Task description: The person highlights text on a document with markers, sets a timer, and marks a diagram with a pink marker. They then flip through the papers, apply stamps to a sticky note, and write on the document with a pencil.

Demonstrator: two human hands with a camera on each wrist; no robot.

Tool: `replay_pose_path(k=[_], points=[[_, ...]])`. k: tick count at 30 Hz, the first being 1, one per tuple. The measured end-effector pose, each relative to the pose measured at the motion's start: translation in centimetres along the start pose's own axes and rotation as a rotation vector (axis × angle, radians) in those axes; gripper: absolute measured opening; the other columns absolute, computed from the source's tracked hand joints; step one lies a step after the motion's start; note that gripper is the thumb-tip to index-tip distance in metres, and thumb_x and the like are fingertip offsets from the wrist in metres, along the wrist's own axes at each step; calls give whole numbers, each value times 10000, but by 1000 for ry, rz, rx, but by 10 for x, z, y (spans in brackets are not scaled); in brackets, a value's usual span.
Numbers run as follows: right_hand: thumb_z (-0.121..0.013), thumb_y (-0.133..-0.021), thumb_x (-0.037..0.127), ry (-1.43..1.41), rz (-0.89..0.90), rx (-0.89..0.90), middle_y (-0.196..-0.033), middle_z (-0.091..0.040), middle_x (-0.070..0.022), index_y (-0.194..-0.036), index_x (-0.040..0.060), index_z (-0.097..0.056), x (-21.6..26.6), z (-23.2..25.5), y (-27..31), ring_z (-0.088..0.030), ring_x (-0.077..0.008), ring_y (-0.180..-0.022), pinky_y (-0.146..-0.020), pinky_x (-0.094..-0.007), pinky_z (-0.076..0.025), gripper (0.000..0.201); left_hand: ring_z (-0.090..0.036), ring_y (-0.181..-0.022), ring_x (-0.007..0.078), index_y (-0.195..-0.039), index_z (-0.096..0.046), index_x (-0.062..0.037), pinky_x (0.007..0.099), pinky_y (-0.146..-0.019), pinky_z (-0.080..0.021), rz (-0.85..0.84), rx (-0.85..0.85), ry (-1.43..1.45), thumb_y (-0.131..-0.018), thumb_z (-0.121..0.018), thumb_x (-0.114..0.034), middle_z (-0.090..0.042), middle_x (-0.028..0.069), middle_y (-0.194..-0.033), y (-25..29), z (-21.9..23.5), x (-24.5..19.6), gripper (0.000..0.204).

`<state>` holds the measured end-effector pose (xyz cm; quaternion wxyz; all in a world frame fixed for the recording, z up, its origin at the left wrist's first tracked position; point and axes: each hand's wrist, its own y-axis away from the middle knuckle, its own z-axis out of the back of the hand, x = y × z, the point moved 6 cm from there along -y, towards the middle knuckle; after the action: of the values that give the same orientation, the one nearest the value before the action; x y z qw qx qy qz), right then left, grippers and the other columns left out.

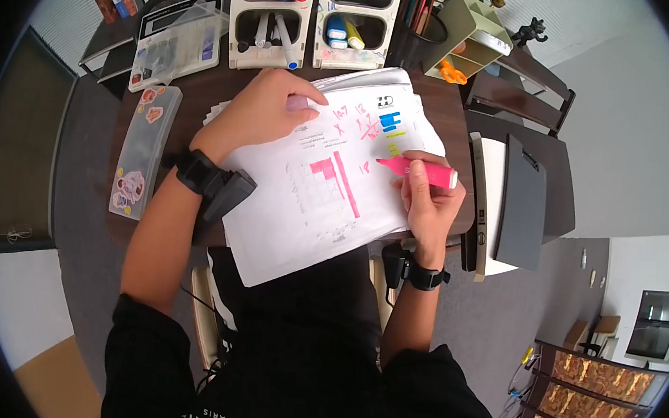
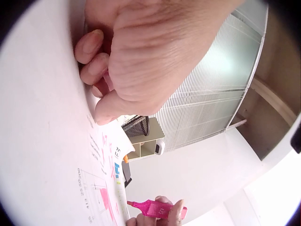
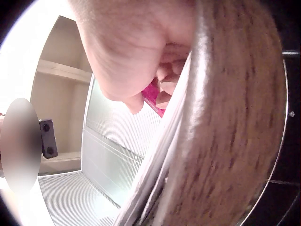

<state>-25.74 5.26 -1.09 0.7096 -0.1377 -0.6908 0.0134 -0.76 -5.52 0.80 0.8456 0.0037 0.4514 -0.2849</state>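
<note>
My right hand (image 1: pixel 431 209) grips a pink highlighter (image 1: pixel 441 176), uncapped, its tip pointing left just over the top printed sheet (image 1: pixel 269 239). Pink bars, a pink "18" and other pink handwriting mark that sheet, with blue and yellow strokes near its upper right. My left hand (image 1: pixel 259 113) rests on the paper's upper left, fingers curled around a small pink cap (image 2: pixel 108 81) that they mostly hide. In the left wrist view the highlighter (image 2: pixel 157 209) shows at the bottom, pinched between thumb and fingers. The right wrist view shows only part of its pink barrel (image 3: pixel 153 98).
Two pen holders (image 1: pixel 271 17) with markers stand behind the papers, beside a black mesh cup (image 1: pixel 418 47) and a green organizer (image 1: pixel 465 42) with orange scissors (image 1: pixel 451 72). A stickered pencil case (image 1: pixel 144 151) lies left. The wooden desk edge (image 3: pixel 221 132) runs beneath my right hand.
</note>
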Motion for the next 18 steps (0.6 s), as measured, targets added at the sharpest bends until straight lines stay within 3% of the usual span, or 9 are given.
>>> replay_pose_path(k=[1, 5, 8, 14, 16, 17, 18], points=[[-710, -957, 127, 41, 23, -7, -839, -705, -56, -1056, -27, -707, 2, -2, 0, -605, -66, -661, -613, -210, -490, 183, -583, -712, 138, -1039, -750, -19, 284, -677, -487, 33, 29, -10, -838, -742, -55, -711, 103, -832, 0, -1, -1, 205], [-737, -923, 75, 64, 30, -25, -853, -707, -54, -1052, -20, -696, 5, -5, 1, -626, -71, -689, -620, -211, -490, 166, -615, -754, 133, -1041, -748, -13, 282, -716, -508, 76, 63, -14, -835, -740, -48, -726, 112, -865, 0, -2, 3, 209], [-732, -922, 67, 112, 23, -16, -867, -712, -56, -1051, -22, -693, 5, -3, 1, -625, -73, -695, -625, -211, -492, 161, -611, -764, 118, -1041, -746, -10, 274, -729, -511, -20, 20, -74, -832, -740, -43, -720, 101, -854, -2, -5, 5, 212], [-729, -918, 61, 76, -35, -10, -849, -707, -49, -1043, -23, -696, 5, -5, 1, -612, -68, -689, -621, -206, -476, 154, -620, -764, 137, -1040, -749, -15, 282, -734, -513, 62, 42, 21, -834, -747, -52, -723, 102, -860, -3, -2, 1, 209], [-727, -919, 62, 113, -9, -1, -848, -709, -50, -1043, -22, -698, 4, -4, 0, -610, -66, -686, -620, -209, -475, 153, -669, -790, 249, -995, -758, -16, 333, -755, -527, 30, 15, -21, -824, -734, -73, -729, 161, -890, -1, 0, -2, 181], [-726, -920, 63, 151, 18, 8, -847, -711, -51, -1043, -21, -700, 4, -3, 1, -608, -65, -683, -618, -211, -474, 152, -669, -790, 249, -995, -758, -16, 333, -755, -527, 35, 18, -20, -824, -734, -73, -729, 161, -890, 1, -2, 3, 181], [-726, -920, 63, 152, 16, 10, -847, -711, -51, -1043, -21, -700, 3, -3, 2, -608, -65, -683, -618, -211, -474, 152, -616, -753, 187, -1017, -756, -21, 303, -720, -505, -38, -10, -44, -828, -744, -67, -714, 125, -852, 0, -2, 2, 194]])
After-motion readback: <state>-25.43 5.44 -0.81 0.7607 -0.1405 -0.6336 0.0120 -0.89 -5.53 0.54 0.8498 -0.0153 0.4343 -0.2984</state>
